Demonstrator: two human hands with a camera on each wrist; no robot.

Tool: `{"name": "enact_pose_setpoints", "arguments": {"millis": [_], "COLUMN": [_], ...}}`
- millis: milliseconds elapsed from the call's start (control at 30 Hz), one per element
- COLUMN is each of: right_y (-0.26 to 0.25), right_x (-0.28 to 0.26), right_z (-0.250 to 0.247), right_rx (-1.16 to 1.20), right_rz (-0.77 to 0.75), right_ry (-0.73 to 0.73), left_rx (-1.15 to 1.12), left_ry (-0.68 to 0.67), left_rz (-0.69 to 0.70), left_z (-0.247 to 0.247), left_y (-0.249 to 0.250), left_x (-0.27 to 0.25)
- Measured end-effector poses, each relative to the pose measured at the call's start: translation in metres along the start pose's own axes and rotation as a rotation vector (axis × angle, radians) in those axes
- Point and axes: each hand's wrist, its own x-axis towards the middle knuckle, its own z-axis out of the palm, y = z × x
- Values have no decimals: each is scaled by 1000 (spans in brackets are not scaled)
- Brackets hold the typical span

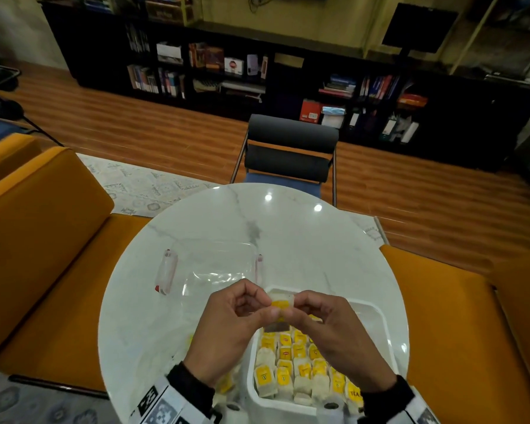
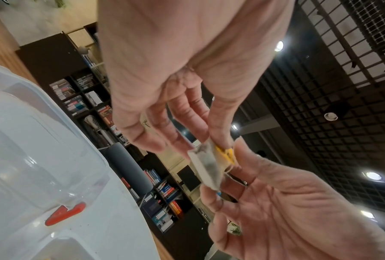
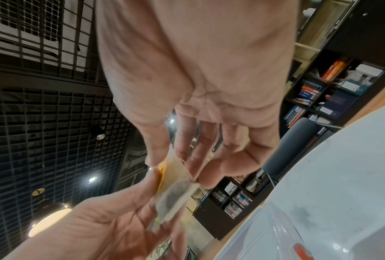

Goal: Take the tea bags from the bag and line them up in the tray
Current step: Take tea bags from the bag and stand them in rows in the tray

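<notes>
Fingers (image 2: 155, 123) of left hand (image 1: 227, 328) pinched on one end of tea bag (image 1: 282, 302), thumb against forefinger, remaining fingers loosely curled beside. Fingers (image 3: 193, 154) of right hand (image 1: 337, 332) pinched on opposite end, thumb on the near face, forefinger behind. Tea bag held between both hands, raised off the surface (image 1: 227, 228), above the far edge of the tray (image 1: 377, 319). Yellow tag (image 1: 280, 305) folded against the near face of the bag; dark tea visible through the paper in both wrist views. Thin string at the tag end, seen in left wrist view, exact routing not resolvable.

Both palms turned inward, facing each other, knuckles outward. Wrists roughly level, forearms converging from the near edge of the surface. Dark cuffs with patterned marker bands (image 1: 162, 402) at each wrist.

Tray: white, rectangular, at near right of the round white marble surface, under and behind the right hand. Rows of tea bags (image 1: 291, 362) lined up inside, yellow tags up, filling the near portion. More yellow-tagged bags (image 1: 227, 384) lying under the left wrist, outside the tray's left wall; their container not discernible.

Clear plastic lid (image 1: 214, 270) with red-tipped clips lying flat on the surface, beyond the left hand. Dark chair (image 1: 291, 148) at the far side. Orange seating (image 1: 43, 240) on both flanks.
</notes>
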Motion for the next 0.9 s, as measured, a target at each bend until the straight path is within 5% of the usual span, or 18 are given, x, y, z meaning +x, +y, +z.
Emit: {"name": "enact_pose_setpoints", "arguments": {"millis": [367,600,733,900], "right_y": [10,105,166,180], "right_x": [13,46,59,77], "right_z": [-4,-29,-18,10], "right_rx": [117,-133,-283,-348], "right_rz": [42,294,494,531], "right_ry": [56,294,236,214], "left_rx": [70,16,77,133], "left_ry": [61,222,327,316], "left_rz": [-2,-89,-198,-218], "left_z": [10,-32,-49,-67], "left_y": [1,-11,-17,-26], "left_x": [17,-2,-20,-32]}}
